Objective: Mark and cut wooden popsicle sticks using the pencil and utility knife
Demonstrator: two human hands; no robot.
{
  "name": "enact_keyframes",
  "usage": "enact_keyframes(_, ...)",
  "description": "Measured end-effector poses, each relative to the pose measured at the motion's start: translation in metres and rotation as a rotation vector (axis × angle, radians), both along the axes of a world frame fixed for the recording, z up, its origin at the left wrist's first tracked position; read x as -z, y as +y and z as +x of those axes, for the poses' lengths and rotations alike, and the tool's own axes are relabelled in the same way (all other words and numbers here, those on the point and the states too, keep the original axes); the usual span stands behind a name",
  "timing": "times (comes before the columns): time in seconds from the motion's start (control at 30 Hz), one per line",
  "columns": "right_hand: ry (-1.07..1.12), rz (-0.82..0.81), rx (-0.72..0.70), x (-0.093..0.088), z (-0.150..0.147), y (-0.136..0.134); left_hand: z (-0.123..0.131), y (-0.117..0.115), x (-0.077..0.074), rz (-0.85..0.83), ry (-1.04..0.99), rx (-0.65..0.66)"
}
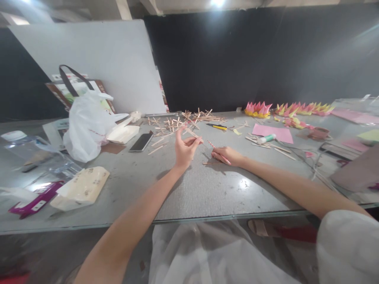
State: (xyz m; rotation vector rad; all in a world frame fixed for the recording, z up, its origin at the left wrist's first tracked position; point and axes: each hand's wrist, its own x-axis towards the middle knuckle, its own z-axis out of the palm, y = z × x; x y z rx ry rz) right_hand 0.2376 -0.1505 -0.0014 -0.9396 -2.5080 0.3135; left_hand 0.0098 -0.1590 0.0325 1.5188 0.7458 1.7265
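Dozens of loose sticks (177,122) scattered beyond the hands, phone (141,142) and white bag (89,126) to the left, nothing blocking | left hand (184,150) raised off the table (207,189), fingers pinching a wooden stick (194,135) | right hand (229,156) resting down, gripping a pink pencil (219,153) just beside.

Both arms outstretched; left hand (184,150) raised, fingers pinched; right hand (229,155) low, curled closed.
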Motion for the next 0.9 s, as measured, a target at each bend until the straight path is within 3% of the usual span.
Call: enact_keyframes(0.9, -0.004, 0.002, -0.003, 0.0016, -0.0006, 0.0010, 0.0017, -0.0060, -0.0042, -0.068, 0.015, 0.009)
